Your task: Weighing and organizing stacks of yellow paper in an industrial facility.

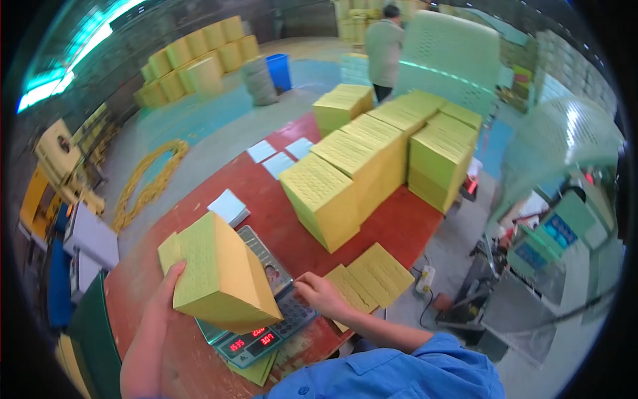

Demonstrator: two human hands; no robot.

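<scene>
Yellow sheets, squared into a thick stack (222,272), are held at the near end of the red surface (259,199), over the scale (297,319). Most of the scale's top is covered by them, and whether their full weight is borne there cannot be told. At the stack's far left edge, a thin sheaf is seen slightly out of line.

The stack's left side is clasped by the left grip (167,287), with the thumb laid against the sheets and the other fingers hidden. The right grip (320,294) is held just over the right side of the scale, its fingertips drawn together; whether anything small is pinched between them cannot be told. Red digits are lit on the display (252,340).

The work is judged to be in mid-course. One stack is being dealt with at the scale, while a group of squared stacks (345,176) is ranged toward the far end; whether these are finished or waiting cannot be told. Loose yellow sheets (379,274) are laid flat to the right, not gathered into a tall stack. A pale bundle (228,207) is placed just beyond the held stack, and pale papers (278,165) are spread farther off.
</scene>
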